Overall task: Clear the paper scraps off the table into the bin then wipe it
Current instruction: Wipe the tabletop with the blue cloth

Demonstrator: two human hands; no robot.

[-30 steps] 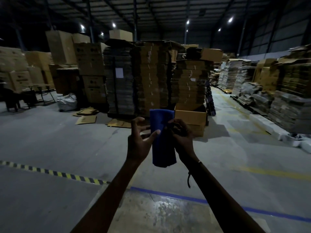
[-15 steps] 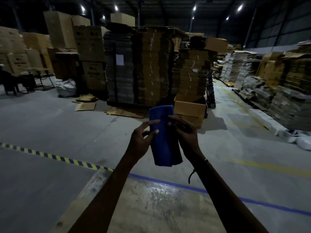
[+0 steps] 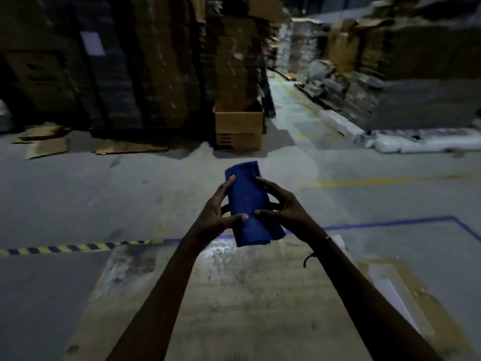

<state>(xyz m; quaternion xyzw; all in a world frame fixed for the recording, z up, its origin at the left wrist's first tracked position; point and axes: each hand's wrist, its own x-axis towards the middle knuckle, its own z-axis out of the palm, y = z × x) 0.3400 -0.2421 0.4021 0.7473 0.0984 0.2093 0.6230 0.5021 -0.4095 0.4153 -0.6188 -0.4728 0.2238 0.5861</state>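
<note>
A folded blue cloth (image 3: pixel 250 201) is held in the air above the far edge of the worn wooden table (image 3: pixel 234 295). My left hand (image 3: pixel 217 212) grips its left side, thumb across the front and fingers behind. My right hand (image 3: pixel 279 207) grips its right side the same way. The cloth is a long narrow fold, tilted slightly. No paper scraps show on the table top in view.
An open cardboard box (image 3: pixel 238 123) stands on the floor ahead, in front of tall stacks of flattened cartons (image 3: pixel 156 61). Flat cardboard pieces (image 3: pixel 46 148) lie on the floor at left. Yellow-black floor tape (image 3: pixel 65 248) and blue tape (image 3: pixel 390 224) run past the table's far edge.
The view has tilted down, bringing much more of the table into sight. Both hands have lowered the cloth toward the table and now grip it by its sides.
</note>
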